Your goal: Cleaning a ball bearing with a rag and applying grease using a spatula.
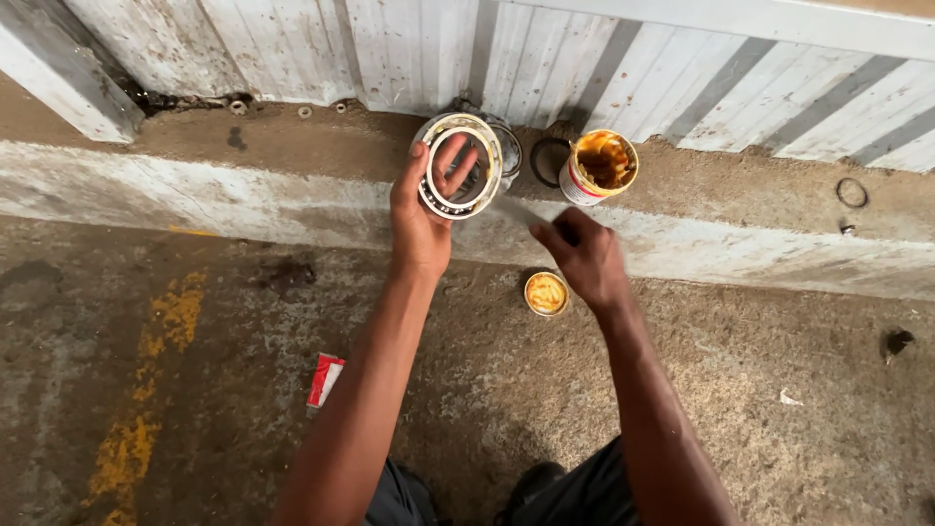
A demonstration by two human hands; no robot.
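Two grease-filled containers: open tin [601, 166], small lid [545, 293]

Your left arm reached straight forward, wrist turned up, and your left hand [426, 209] stood upright with thumb and fingers curled closed, fingertips hooked forward. Your right arm came in from the lower right, bent slightly inward; your right hand [584, 255] was clenched shut, knuckles up, lower than the left.
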